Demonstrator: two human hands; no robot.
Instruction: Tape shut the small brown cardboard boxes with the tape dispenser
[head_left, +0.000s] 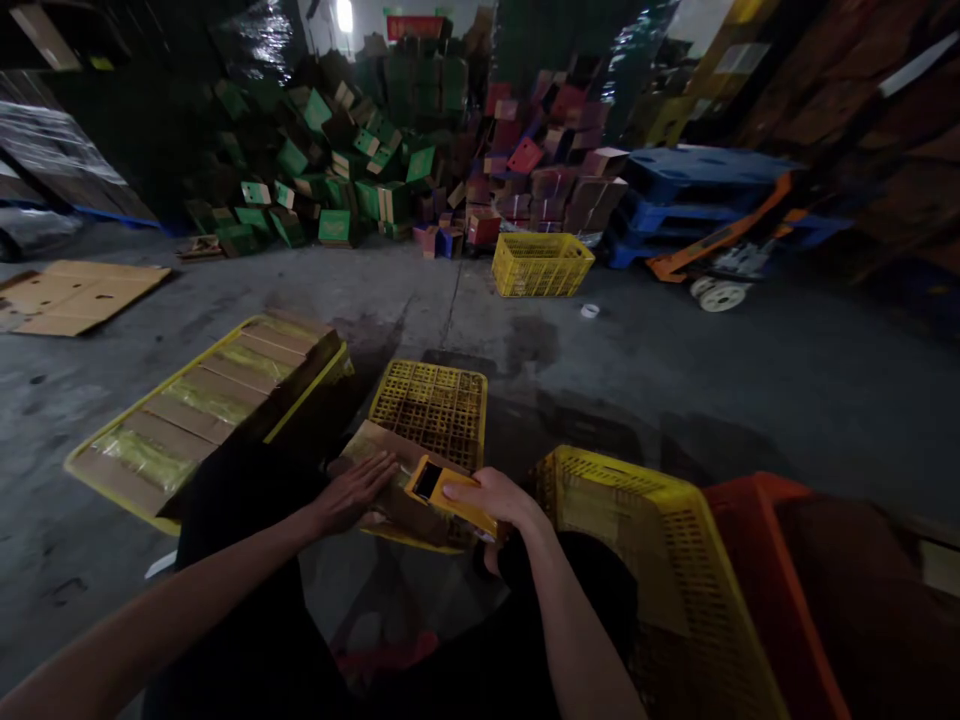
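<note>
My left hand (pixel 361 488) lies flat on a brown cardboard box (pixel 373 441), its fingers stretched out and close together. In my right hand (pixel 496 497) is a yellow tape dispenser with a dark window (pixel 459 500), resting on or just over the top of the same box. That box sits across the near end of an upturned yellow crate (pixel 431 400) with a grid surface, between my knees. Part of the box is covered by my hands and the dispenser.
At left, a yellow crate (pixel 79 462) holds several taped cartons (pixel 225 385). To the right stand another yellow crate (pixel 712 530) with cardboard inside and a red bin (pixel 780 560). Farther off are a yellow crate (pixel 541 268), blue pallets (pixel 697 180), an orange pallet jack (pixel 720 240) and piled green boxes (pixel 335 227).
</note>
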